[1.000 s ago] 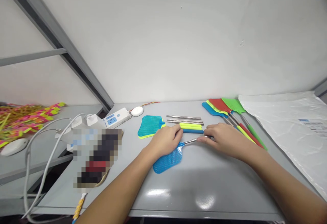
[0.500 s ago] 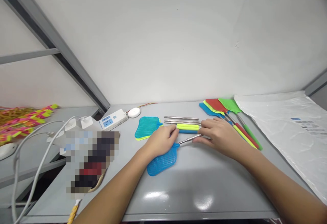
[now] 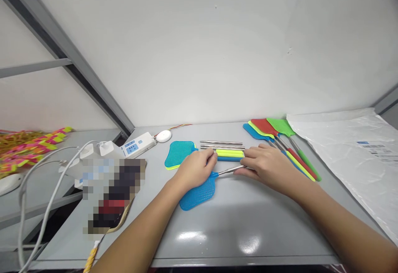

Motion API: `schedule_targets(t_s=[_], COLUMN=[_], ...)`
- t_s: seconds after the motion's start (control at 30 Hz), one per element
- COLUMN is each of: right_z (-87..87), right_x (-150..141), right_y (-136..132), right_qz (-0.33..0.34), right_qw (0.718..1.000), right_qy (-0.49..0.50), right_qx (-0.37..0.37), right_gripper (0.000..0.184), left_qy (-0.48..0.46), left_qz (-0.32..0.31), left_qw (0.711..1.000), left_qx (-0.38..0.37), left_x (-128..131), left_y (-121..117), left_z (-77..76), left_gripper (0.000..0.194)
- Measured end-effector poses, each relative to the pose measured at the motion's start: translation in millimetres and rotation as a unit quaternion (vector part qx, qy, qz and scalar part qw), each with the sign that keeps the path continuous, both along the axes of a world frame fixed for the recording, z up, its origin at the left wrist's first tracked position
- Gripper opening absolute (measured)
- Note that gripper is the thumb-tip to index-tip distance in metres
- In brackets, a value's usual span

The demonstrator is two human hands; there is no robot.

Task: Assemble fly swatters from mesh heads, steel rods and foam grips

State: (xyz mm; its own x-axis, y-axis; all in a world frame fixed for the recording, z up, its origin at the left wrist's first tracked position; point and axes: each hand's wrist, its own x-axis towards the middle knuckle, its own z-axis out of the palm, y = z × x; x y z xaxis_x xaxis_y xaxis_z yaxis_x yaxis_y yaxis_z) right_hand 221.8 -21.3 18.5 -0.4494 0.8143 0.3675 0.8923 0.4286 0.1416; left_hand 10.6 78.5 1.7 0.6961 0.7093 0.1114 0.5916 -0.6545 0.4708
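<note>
A blue fly swatter [image 3: 198, 194] lies in front of me, its mesh head partly under my left wrist and its metal rod [image 3: 229, 169] running under my right fingers. Beyond it, yellow handle tubes [image 3: 230, 153] and a blue handle tube [image 3: 230, 159] lie side by side. My left hand [image 3: 197, 166] is closed, with thumb and fingertips at the tubes' left end. At their right end are the curled fingers of my right hand [image 3: 264, 163], its thumb below the rod. Several bare metal rods [image 3: 221, 142] lie behind. Left of them, a teal swatter head [image 3: 179, 154] rests over a yellow one.
Finished-looking fly swatters [image 3: 264, 127] in several colours lie fanned at right, beside a white plastic bag [image 3: 351, 152]. At left are a power strip [image 3: 137, 145], a white round device [image 3: 163, 136], a blurred phone [image 3: 116, 200] and cables [image 3: 46, 206]. A wall stands behind.
The camera view has shifted slightly. Both hands stay at the ends of the handle tubes, with hardly any movement.
</note>
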Motion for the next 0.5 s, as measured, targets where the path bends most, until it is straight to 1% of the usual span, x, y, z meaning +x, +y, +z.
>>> schedule_targets(t_s=[0.13,0.27,0.37,0.43,0.5], right_z=[-4.2,-9.4,-11.9,-12.2,-11.3], right_x=[-6.1,-10.2,-11.0,-11.2,-10.8], right_y=[0.0,0.3,1.8,2.6,2.8], right_qz=[0.003,0.007,-0.002,-0.012,-0.021], right_qw=[1.000,1.000,1.000,1.000,0.999], right_qy=[-0.015,-0.007,0.004,0.016,0.030], right_qx=[0.005,0.012,0.007,0.000,0.000], right_gripper=[0.043,0.044,0.046,0.045,0.044], left_qy=[0.026,0.028,0.036,0.042,0.034], left_qz=[0.018,0.023,0.037,0.050,0.061], left_qw=[0.999,0.999,0.998,0.995,0.989], left_qx=[0.029,0.038,0.048,0.077,0.132], left_x=[0.1,1.1,3.3,3.8,1.8], left_y=[-2.3,-4.9,-8.2,-9.7,-8.7], left_z=[0.5,3.7,7.4,11.8,18.1], left_gripper=[0.036,0.037,0.035,0.032,0.030])
